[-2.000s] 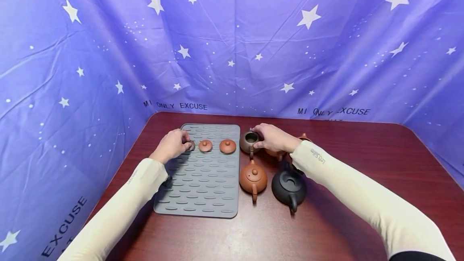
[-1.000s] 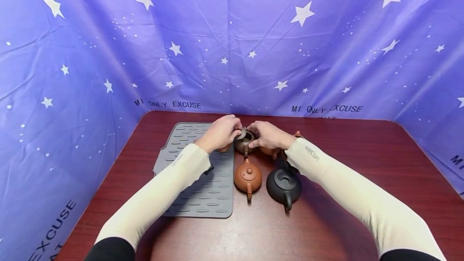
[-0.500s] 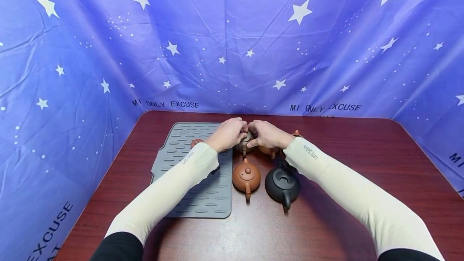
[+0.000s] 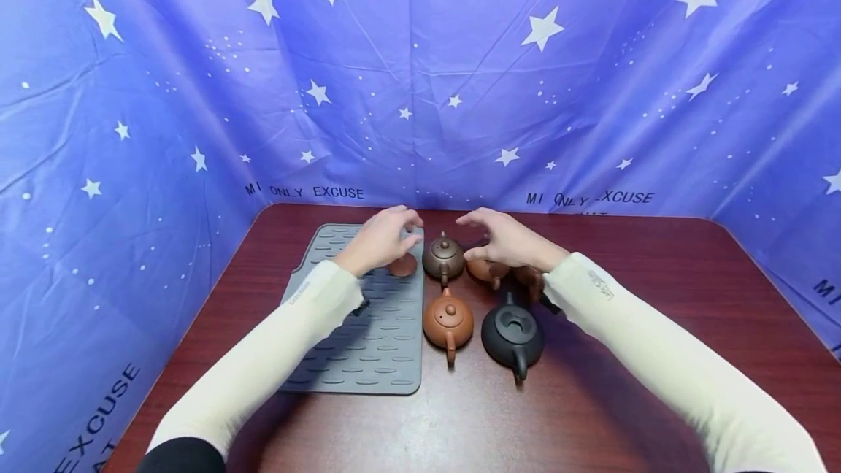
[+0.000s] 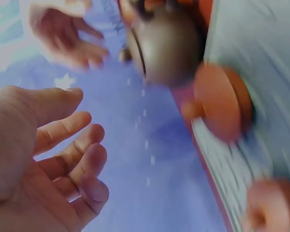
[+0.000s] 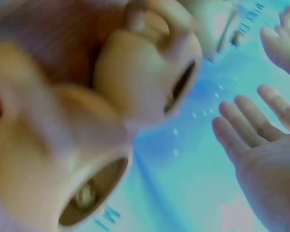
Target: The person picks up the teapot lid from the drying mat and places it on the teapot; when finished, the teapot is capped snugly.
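Observation:
A brown teapot (image 4: 443, 259), its lid seated on top, stands just right of the grey mat. My left hand (image 4: 384, 239) hovers above the mat, left of that pot, fingers loosely bent around nothing. To the pot's right is my right hand (image 4: 511, 241), fingers spread and holding nothing. Under the right hand stands an orange teapot (image 4: 485, 271), partly covered. In the right wrist view, two orange teapots (image 6: 135, 77) show uncovered mouths. An orange lid (image 4: 402, 266) lies on the mat below my left hand; the left wrist view shows a second orange lid (image 5: 268, 208).
Nearer me stand a lidded orange teapot (image 4: 449, 321) and a black teapot (image 4: 513, 336). The grey textured mat (image 4: 368, 356) covers the table's left middle. A starry purple cloth (image 4: 368, 93) hangs behind the dark red table (image 4: 657, 298).
My left hand brought the brown lid from the mat onto the brown teapot and released it. Both hands have now drawn apart, left hand leftward and right hand rightward, off the pot.

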Motion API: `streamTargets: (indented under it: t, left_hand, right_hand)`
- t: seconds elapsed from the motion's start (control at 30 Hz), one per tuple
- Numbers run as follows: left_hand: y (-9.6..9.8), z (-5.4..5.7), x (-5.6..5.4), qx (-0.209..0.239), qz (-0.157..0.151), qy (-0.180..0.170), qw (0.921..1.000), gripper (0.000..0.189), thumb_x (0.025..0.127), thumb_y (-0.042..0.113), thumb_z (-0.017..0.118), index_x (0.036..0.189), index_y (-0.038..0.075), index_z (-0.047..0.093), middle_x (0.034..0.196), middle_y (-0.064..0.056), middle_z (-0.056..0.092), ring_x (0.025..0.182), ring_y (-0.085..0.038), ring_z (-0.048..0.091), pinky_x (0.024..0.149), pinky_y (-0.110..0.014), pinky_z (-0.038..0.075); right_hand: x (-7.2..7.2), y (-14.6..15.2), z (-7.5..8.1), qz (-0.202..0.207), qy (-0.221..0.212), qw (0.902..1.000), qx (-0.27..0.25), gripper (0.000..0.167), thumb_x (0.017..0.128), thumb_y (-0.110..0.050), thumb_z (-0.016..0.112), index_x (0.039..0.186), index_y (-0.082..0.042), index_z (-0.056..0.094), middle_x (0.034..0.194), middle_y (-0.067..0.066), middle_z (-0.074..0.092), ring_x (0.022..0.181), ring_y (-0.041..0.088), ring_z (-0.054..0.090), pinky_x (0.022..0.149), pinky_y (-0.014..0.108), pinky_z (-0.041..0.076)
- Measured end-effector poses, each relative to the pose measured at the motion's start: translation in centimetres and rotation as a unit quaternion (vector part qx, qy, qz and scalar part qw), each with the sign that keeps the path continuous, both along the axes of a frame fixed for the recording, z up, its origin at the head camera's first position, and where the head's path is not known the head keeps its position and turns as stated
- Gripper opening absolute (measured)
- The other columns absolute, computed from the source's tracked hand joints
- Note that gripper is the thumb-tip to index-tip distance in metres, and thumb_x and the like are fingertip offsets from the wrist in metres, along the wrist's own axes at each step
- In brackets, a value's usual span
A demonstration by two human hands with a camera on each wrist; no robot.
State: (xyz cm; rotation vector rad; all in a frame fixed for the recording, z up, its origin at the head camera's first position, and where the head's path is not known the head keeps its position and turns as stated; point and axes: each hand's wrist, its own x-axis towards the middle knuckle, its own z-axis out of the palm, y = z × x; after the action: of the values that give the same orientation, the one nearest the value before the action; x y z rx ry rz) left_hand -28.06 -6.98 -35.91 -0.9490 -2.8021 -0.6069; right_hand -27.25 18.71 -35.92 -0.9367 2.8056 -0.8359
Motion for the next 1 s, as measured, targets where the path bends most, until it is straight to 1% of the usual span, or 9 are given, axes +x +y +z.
streamTargets:
  t: [0.13,0.3,0.37,0.47,0.53,0.6,0.63,0.77,1.0]
  left_hand:
    - [-3.3,-0.2,0.4,0.002,0.019,-0.014,0.9997,0.024,0.09,0.021,0.066,0.11,0.009,0.065,0.101,-0.008,0.062,0.092,-0.021,0.059,0.078,-0.037,0.047]
    - [-6.3,-1.5,0.9,-0.005,0.023,-0.039,0.9989,0.025,0.088,0.018,0.067,0.111,0.007,0.065,0.1,-0.011,0.06,0.091,-0.027,0.058,0.077,-0.04,0.046]
    - [-7.1,-2.1,1.0,-0.012,0.026,-0.046,0.9985,0.027,0.088,0.018,0.068,0.112,0.007,0.064,0.099,-0.01,0.06,0.1,-0.03,0.057,0.082,-0.042,0.045]
    - [-7.9,-2.9,1.1,-0.019,0.036,-0.062,0.9972,0.031,0.087,0.019,0.069,0.115,0.006,0.064,0.098,-0.008,0.059,0.101,-0.031,0.056,0.083,-0.045,0.044]
    - [-8.2,-3.3,1.2,-0.025,0.04,-0.067,0.9967,0.032,0.087,0.02,0.07,0.116,0.006,0.064,0.097,-0.007,0.059,0.099,-0.028,0.056,0.082,-0.044,0.044]
    - [-8.4,-3.7,1.2,-0.028,0.039,-0.067,0.9966,0.031,0.087,0.019,0.07,0.114,0.006,0.064,0.096,-0.005,0.058,0.089,-0.023,0.056,0.078,-0.04,0.045]
    - [-8.5,-3.9,1.1,-0.028,0.037,-0.063,0.9969,0.029,0.086,0.019,0.071,0.112,0.006,0.064,0.096,-0.004,0.058,0.088,-0.022,0.056,0.078,-0.04,0.046]
    - [-8.7,-4.3,1.1,-0.026,0.035,-0.053,0.9976,0.024,0.086,0.016,0.071,0.107,0.008,0.065,0.094,-0.002,0.058,0.087,-0.018,0.055,0.078,-0.037,0.046]
    - [-8.7,-4.6,1.0,-0.027,0.042,-0.05,0.9975,0.017,0.086,0.009,0.069,0.103,0.007,0.066,0.094,-0.004,0.057,0.087,-0.02,0.056,0.077,-0.037,0.048]
  right_hand:
    - [0.7,2.4,0.3,-0.018,-0.009,0.9998,0.005,0.056,0.082,-0.017,0.074,0.132,-0.007,0.052,0.13,0.013,0.052,0.117,0.031,0.049,0.096,0.046,0.038]
    - [1.2,4.8,-0.7,-0.038,0.003,0.999,0.024,0.054,0.081,-0.015,0.075,0.129,-0.001,0.054,0.126,0.014,0.055,0.118,0.032,0.05,0.096,0.048,0.038]
    - [1.2,5.3,-1.3,-0.042,0.002,0.9988,0.025,0.054,0.08,-0.015,0.077,0.127,0.0,0.055,0.125,0.014,0.056,0.116,0.032,0.052,0.095,0.048,0.04]
    - [1.2,5.6,-2.2,-0.043,-0.004,0.9989,0.018,0.055,0.079,-0.017,0.078,0.126,0.0,0.056,0.123,0.014,0.057,0.113,0.031,0.054,0.092,0.047,0.042]
    - [1.1,5.7,-2.7,-0.042,-0.008,0.999,0.015,0.054,0.079,-0.018,0.077,0.126,-0.001,0.056,0.122,0.014,0.058,0.111,0.03,0.055,0.092,0.047,0.043]
    - [1.0,5.7,-3.0,-0.04,-0.009,0.9991,0.01,0.054,0.079,-0.018,0.077,0.125,-0.001,0.056,0.121,0.013,0.059,0.111,0.03,0.056,0.092,0.046,0.043]
    - [0.9,5.6,-3.1,-0.04,-0.009,0.9991,0.007,0.053,0.079,-0.018,0.077,0.125,-0.001,0.056,0.12,0.013,0.059,0.11,0.029,0.056,0.091,0.046,0.043]
    - [0.7,5.5,-3.3,-0.039,-0.004,0.9992,0.007,0.053,0.079,-0.017,0.077,0.125,0.0,0.056,0.118,0.013,0.06,0.108,0.029,0.057,0.09,0.045,0.044]
    - [0.7,5.4,-3.2,-0.041,-0.005,0.9991,0.015,0.049,0.08,-0.016,0.077,0.122,0.001,0.058,0.116,0.012,0.06,0.106,0.028,0.058,0.09,0.045,0.044]
